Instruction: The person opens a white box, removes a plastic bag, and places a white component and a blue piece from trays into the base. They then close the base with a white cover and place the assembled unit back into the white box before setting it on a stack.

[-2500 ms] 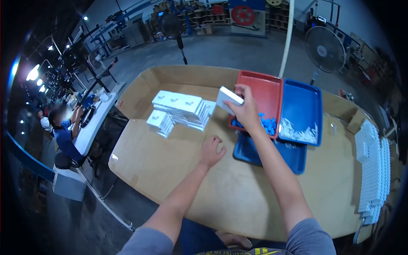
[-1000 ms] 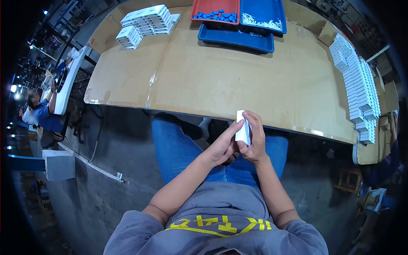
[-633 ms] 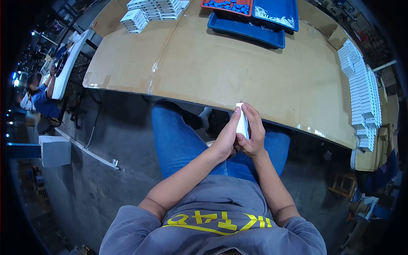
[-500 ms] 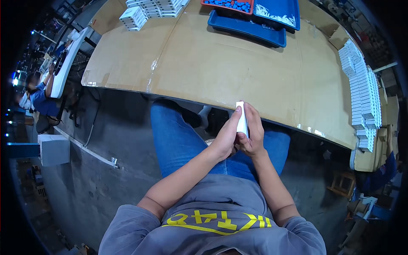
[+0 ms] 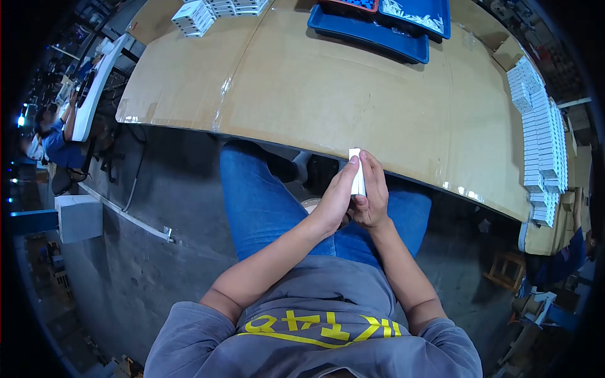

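Though edge-on, box (image 5: 357,171) lengthwise toward table (image 5: 353,94)

head: worn on head; faces steeply down; lap near; table (image 5: 353,101) edge above
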Motion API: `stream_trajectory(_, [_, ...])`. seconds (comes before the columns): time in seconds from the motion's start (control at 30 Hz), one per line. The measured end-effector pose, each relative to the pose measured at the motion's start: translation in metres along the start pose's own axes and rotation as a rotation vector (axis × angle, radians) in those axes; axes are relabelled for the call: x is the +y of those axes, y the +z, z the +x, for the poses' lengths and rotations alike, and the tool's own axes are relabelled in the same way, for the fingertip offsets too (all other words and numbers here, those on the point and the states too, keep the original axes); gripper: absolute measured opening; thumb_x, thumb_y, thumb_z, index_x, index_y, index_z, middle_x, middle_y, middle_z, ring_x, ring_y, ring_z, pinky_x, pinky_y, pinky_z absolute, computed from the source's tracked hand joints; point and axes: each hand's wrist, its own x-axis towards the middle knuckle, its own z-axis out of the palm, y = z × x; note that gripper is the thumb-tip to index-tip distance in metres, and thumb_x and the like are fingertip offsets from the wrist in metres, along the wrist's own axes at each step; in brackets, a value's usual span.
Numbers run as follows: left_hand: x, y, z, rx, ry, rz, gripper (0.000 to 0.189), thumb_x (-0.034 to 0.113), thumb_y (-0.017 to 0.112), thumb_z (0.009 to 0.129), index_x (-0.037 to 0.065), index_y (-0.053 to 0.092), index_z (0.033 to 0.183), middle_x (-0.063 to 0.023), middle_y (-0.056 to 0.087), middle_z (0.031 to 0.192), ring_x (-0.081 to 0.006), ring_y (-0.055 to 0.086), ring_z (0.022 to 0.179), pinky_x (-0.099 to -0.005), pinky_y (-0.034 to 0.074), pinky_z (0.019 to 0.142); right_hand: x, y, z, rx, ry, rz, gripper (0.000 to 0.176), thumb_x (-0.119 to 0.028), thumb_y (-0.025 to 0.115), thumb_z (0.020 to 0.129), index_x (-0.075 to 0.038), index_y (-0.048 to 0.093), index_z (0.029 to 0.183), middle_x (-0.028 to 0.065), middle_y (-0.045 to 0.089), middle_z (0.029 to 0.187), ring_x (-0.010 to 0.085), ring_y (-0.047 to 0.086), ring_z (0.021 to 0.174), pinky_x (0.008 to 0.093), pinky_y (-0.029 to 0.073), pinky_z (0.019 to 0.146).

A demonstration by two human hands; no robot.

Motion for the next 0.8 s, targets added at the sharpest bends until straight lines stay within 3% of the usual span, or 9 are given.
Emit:
stream_trajectory(0.1, [-0.004, -0.003, 0.001, -0.004, -0.018, -0.004, 0.053, 0.059, 0.044, 0.109, 0.012, 0.058, 0.131, -0.0007, 0.064, 0.107, -0.0088, 0.062, 0.091, -0.0259, 0.052, 0.073, -0.002, 0.001, -0.004, -0.006, 0.065, 0.032, 0.082, -0.057, 0.031, 0.111, 0.015, 0.051, 0.144, 0.0361, 0.055, 0.141, 0.0488, 0.056, 0.131, 0.0505, 0.048, 0.108])
stream_trajectory(0.3, [0.000, 0.000, 0.002, 0.020, -0.021, 0.029, 0.053, 0.059, 0.045, 0.109, 0.013, 0.057, 0.130, -0.0006, 0.063, 0.108, -0.0094, 0.063, 0.092, -0.0274, 0.052, 0.075, 0.004, 0.002, -0.005, -0.004, 0.055, 0.084, 0.083, -0.059, 0.037, 0.109, 0.014, 0.049, 0.147, 0.0383, 0.052, 0.139, 0.0503, 0.058, 0.126, 0.0505, 0.050, 0.105])
stream_trajectory(0.5, [0.002, -0.008, 0.012, 0.061, 0.058, 0.023, 0.056, 0.058, 0.044, 0.110, 0.012, 0.054, 0.140, -0.0009, 0.063, 0.115, -0.0112, 0.062, 0.102, -0.0302, 0.052, 0.091, -0.002, -0.002, 0.011, -0.059, 0.218, 0.268, 0.082, -0.060, 0.040, 0.108, 0.007, 0.044, 0.154, 0.0301, 0.044, 0.157, 0.0431, 0.049, 0.142, 0.0467, 0.038, 0.118])
stream_trajectory(0.53, [0.003, -0.008, 0.014, 0.076, 0.130, 0.069, 0.063, 0.055, 0.042, 0.111, 0.009, 0.044, 0.155, -0.0029, 0.063, 0.119, -0.0121, 0.062, 0.106, -0.0298, 0.052, 0.095, -0.010, -0.003, 0.014, -0.001, 0.289, 0.269, 0.081, -0.059, 0.046, 0.107, 0.006, 0.044, 0.155, 0.0263, 0.044, 0.160, 0.0390, 0.048, 0.145, 0.0447, 0.036, 0.120])
stream_trajectory(0.63, [0.015, -0.011, 0.011, 0.075, 0.253, 0.173, 0.068, 0.045, 0.043, 0.114, 0.007, 0.024, 0.167, -0.0098, 0.054, 0.140, -0.0169, 0.056, 0.121, -0.0294, 0.046, 0.102, -0.012, -0.006, 0.014, -0.039, 0.376, 0.280, 0.076, -0.053, 0.055, 0.106, 0.005, 0.044, 0.155, 0.0251, 0.048, 0.157, 0.0361, 0.051, 0.142, 0.0440, 0.038, 0.119])
stream_trajectory(0.67, [0.009, -0.022, 0.019, 0.060, 0.331, 0.271, 0.067, 0.041, 0.043, 0.114, 0.008, 0.019, 0.168, -0.0152, 0.045, 0.153, -0.0230, 0.049, 0.136, -0.0334, 0.038, 0.115, -0.017, -0.006, 0.015, -0.026, 0.442, 0.362, 0.063, -0.037, 0.063, 0.105, 0.003, 0.050, 0.151, 0.0227, 0.054, 0.153, 0.0341, 0.056, 0.138, 0.0425, 0.041, 0.117])
stream_trajectory(0.8, [0.007, -0.022, 0.020, 0.105, 0.569, 0.477, 0.065, 0.039, 0.041, 0.115, 0.009, 0.020, 0.168, -0.0207, 0.041, 0.158, -0.0284, 0.038, 0.147, -0.0390, 0.029, 0.122, -0.023, -0.004, 0.017, -0.113, 0.478, 0.340, 0.045, -0.016, 0.067, 0.103, 0.003, 0.060, 0.144, 0.0219, 0.059, 0.148, 0.0329, 0.059, 0.136, 0.0398, 0.047, 0.112])
